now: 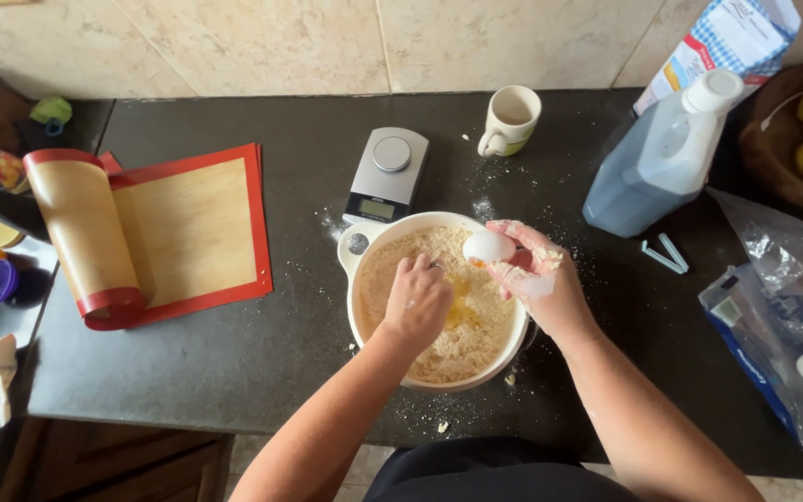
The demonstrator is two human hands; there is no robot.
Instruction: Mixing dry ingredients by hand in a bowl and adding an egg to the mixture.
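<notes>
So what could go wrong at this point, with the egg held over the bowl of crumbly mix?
1. The right hand, caked in flour, holds the egg above the bowl; a floury grip could slip and drop shell into the crumb mixture.
2. The left hand is in the mix beside the yolk, so shell bits might get worked in.
3. The bowl sits near the counter's front edge; hard mixing might nudge it.
</notes>
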